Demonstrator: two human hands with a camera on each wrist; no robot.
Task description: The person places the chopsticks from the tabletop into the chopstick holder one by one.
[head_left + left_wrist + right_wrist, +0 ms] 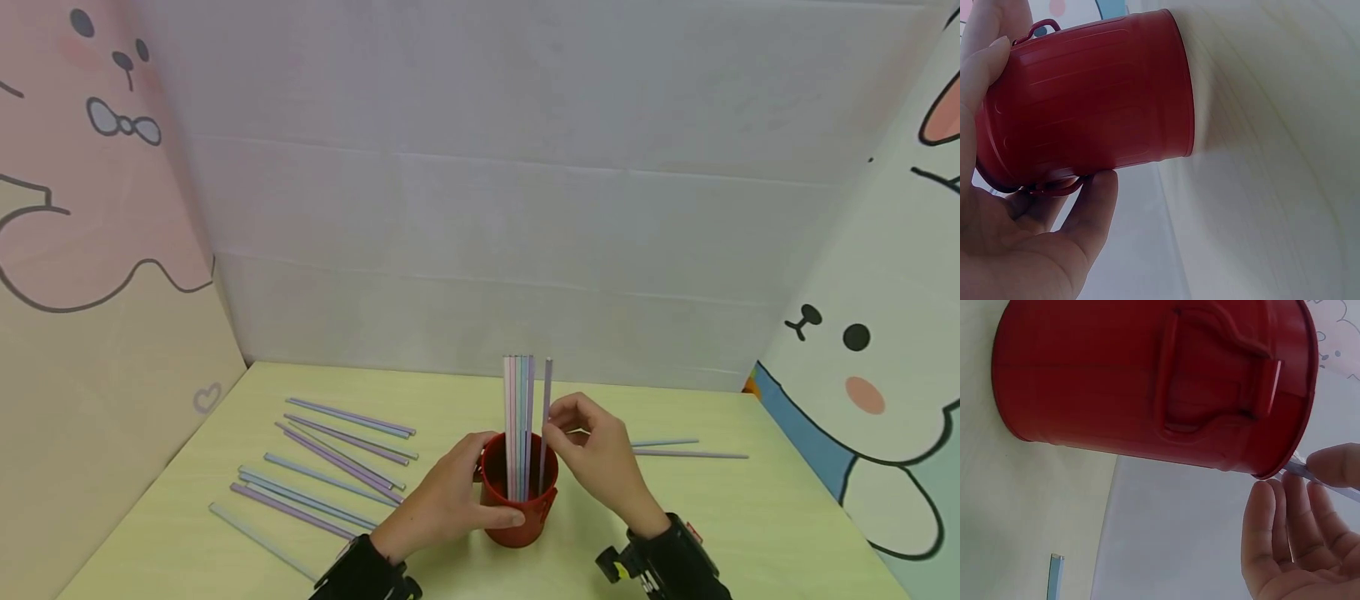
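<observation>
A small red pail (517, 532) with looped side handles stands upright on the table. My left hand (448, 498) grips it, thumb across the front and fingers by the handle at its left side. Several pastel straws (516, 417) in pink, blue and purple stand together inside the pail. At the pail's right rim, my right hand (600, 450) pinches a purple straw (547, 387) between thumb and fingers. That straw is nearly upright, its lower end inside the pail. In the right wrist view, the fingertips (1260, 494) are close beside the rim.
Loose purple and blue straws (330, 471) lie spread over the table's left side, and a pale one (262, 540) lies nearer the front. To the right, behind my right hand, are two more straws (690, 454). A white wall panel (450, 317) borders the table (795, 517) at the back.
</observation>
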